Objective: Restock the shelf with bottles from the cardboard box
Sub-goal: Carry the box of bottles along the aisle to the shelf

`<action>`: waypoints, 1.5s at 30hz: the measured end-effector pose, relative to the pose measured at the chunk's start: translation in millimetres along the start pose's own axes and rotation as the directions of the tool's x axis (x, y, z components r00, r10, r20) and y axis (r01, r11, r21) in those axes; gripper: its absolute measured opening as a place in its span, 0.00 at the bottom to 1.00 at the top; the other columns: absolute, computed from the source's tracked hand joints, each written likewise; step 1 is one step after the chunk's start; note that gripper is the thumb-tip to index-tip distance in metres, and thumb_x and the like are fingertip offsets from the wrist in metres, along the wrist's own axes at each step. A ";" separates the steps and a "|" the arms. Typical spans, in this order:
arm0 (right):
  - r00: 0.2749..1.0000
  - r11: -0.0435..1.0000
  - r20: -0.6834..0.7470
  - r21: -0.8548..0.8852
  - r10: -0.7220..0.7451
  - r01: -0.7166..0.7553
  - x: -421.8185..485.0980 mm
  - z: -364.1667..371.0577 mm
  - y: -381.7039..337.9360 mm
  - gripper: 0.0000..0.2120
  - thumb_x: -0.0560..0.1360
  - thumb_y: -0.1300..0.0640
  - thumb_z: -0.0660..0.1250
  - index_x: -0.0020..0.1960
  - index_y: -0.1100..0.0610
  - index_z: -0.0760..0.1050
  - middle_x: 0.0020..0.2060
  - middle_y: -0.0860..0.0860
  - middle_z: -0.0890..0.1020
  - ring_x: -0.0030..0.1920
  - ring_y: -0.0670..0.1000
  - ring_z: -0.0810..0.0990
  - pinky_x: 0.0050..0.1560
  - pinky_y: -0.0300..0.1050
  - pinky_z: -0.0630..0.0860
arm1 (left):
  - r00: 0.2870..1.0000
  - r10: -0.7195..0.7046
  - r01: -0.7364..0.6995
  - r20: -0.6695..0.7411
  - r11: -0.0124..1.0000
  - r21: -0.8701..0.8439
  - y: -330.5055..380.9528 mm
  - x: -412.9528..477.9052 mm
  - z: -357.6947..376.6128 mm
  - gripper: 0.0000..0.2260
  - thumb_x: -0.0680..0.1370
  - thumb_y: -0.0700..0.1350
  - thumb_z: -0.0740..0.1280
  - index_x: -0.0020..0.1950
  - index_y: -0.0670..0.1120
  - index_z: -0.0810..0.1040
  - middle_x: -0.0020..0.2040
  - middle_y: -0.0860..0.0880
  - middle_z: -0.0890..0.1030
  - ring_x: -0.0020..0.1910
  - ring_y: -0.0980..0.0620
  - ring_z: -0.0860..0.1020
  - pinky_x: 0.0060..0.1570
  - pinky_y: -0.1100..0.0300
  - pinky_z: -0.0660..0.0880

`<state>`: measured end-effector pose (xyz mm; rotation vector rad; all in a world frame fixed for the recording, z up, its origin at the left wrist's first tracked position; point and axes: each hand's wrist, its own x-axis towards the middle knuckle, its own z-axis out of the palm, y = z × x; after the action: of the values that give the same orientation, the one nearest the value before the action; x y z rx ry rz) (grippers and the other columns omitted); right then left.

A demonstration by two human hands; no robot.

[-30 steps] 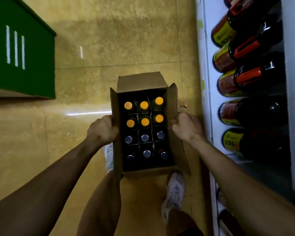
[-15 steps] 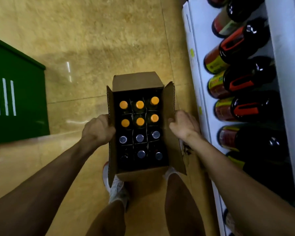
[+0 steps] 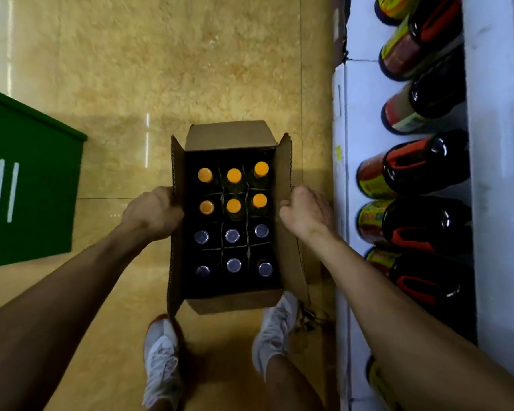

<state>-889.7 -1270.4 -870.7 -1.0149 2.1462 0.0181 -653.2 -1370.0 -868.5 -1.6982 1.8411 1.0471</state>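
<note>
An open cardboard box (image 3: 229,134) hangs in front of me above the floor, flaps up. Inside stand several bottles in a divider: orange-capped bottles (image 3: 234,175) in the far rows, silver-capped bottles (image 3: 232,235) in the near rows. My left hand (image 3: 152,213) grips the box's left wall and my right hand (image 3: 307,213) grips its right wall. The white shelf (image 3: 365,120) runs along the right, holding a row of large dark bottles (image 3: 422,167) with red handles and yellow-red labels.
A green bin (image 3: 33,185) with white stripes stands on the left. Tan tiled floor (image 3: 175,69) stretches ahead. My two feet in white shoes (image 3: 275,327) stand below the box, close to the shelf's base.
The view has shifted so the shelf and the green bin slid down and nearer. Both feet now stand side by side under the box. My hands keep the same grip.
</note>
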 end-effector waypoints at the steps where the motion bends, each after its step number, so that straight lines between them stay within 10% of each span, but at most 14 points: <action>1: 1.000 1.000 0.006 0.003 -0.004 0.004 5.0 -4.0 1.2 0.03 0.78 0.56 0.64 0.47 0.55 0.74 0.51 0.58 0.82 0.54 0.61 0.80 0.45 0.45 0.68 | 1.000 -0.001 0.001 0.006 1.000 -0.007 3.9 3.2 -2.6 0.17 0.72 0.53 0.62 0.56 0.46 0.78 0.49 0.41 0.83 0.47 0.38 0.81 0.50 0.45 0.80; 12: 0.999 0.999 0.051 -0.040 0.014 -0.012 11.4 -10.4 4.4 0.09 0.79 0.55 0.64 0.54 0.58 0.78 0.53 0.58 0.83 0.57 0.61 0.80 0.44 0.44 0.67 | 0.995 -0.045 0.051 0.091 0.997 -0.062 15.5 1.1 -8.7 0.26 0.69 0.59 0.56 0.59 0.47 0.79 0.53 0.41 0.84 0.52 0.38 0.81 0.54 0.45 0.79; 26: 0.997 0.996 -0.054 -0.065 0.060 -0.064 -21.6 -14.0 -15.2 0.13 0.81 0.54 0.61 0.63 0.54 0.75 0.57 0.57 0.82 0.57 0.61 0.80 0.44 0.45 0.67 | 0.989 0.062 -0.071 -0.134 0.995 -0.066 -23.7 -12.8 -0.4 0.19 0.81 0.50 0.62 0.72 0.50 0.69 0.53 0.40 0.85 0.50 0.36 0.82 0.46 0.50 0.78; 36: 0.977 0.965 -0.160 -0.242 -0.139 0.097 -59.8 -8.5 -11.0 0.47 0.69 0.68 0.70 0.81 0.53 0.51 0.66 0.59 0.69 0.63 0.61 0.71 0.55 0.53 0.77 | 0.940 0.120 -0.125 -0.319 0.992 0.005 -47.2 -36.4 4.8 0.49 0.74 0.33 0.69 0.81 0.61 0.42 0.54 0.43 0.75 0.42 0.46 0.75 0.34 0.53 0.74; 40: 0.914 0.899 -0.161 -0.306 -0.373 0.313 -68.8 3.0 -12.7 0.43 0.63 0.72 0.71 0.75 0.55 0.66 0.66 0.58 0.69 0.63 0.59 0.69 0.54 0.51 0.78 | 0.838 0.380 -0.202 -0.393 0.883 0.423 -39.4 -41.5 15.0 0.50 0.64 0.30 0.75 0.80 0.54 0.60 0.58 0.40 0.66 0.52 0.42 0.68 0.47 0.47 0.74; 45: 0.922 0.897 0.060 -0.215 -0.383 0.386 -58.8 29.3 -14.7 0.35 0.73 0.67 0.66 0.78 0.54 0.61 0.69 0.53 0.66 0.67 0.57 0.67 0.58 0.52 0.78 | 0.816 0.543 -0.374 -0.197 0.756 0.537 -23.7 -46.2 40.6 0.31 0.64 0.40 0.79 0.67 0.46 0.79 0.55 0.42 0.76 0.52 0.42 0.73 0.48 0.49 0.72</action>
<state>-837.8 -1232.7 -850.3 -1.5530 1.9221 0.0788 -630.1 -1308.4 -865.3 -1.1912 2.5817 0.3809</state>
